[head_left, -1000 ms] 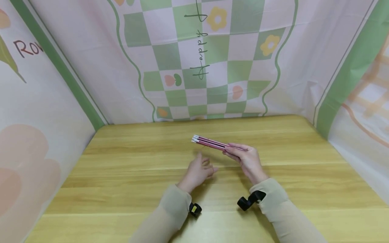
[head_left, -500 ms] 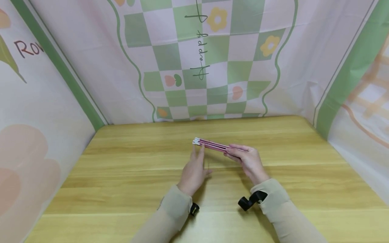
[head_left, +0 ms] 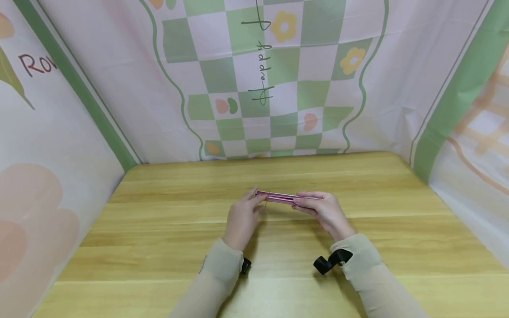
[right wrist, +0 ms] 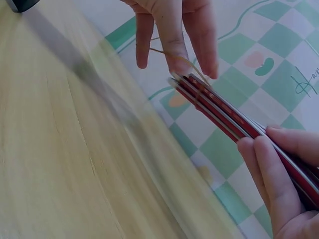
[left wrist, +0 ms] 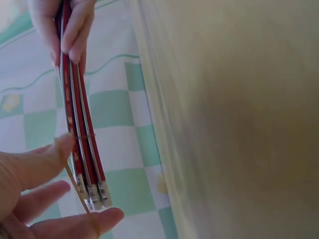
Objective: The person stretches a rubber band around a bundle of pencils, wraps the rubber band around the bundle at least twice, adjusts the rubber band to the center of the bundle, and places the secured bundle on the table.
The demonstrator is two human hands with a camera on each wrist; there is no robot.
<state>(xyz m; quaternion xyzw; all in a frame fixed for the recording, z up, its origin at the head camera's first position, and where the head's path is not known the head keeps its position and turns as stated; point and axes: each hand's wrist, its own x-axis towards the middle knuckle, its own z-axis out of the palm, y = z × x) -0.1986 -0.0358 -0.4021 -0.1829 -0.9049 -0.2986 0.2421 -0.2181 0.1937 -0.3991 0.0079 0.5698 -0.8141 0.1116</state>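
My right hand [head_left: 328, 214] grips a bundle of red striped pencils [head_left: 281, 198] above the table, their eraser ends toward the left. In the left wrist view, white erasers [left wrist: 94, 203] in metal ferrules cap the bundle's near end. A thin tan rubber band [left wrist: 75, 181] stretches across the spread fingers of my left hand [head_left: 241, 221], right at the eraser ends. Part of the band also crosses the pencils a little behind the ferrules. The right wrist view shows the left fingers fairly straight, with the band [right wrist: 172, 55] running between them toward the pencils.
The wood-grain table [head_left: 159, 229] lies under both hands. A green-and-white checked cloth [head_left: 254, 88] hangs behind its far edge, with printed fabric at both sides. Black wrist cameras [head_left: 328, 263] stick out from the sleeves.
My left hand has reached up to the eraser ends, its fingers now overlapping them with the band. The pencils' left end has dipped slightly; the right hand keeps its grip.
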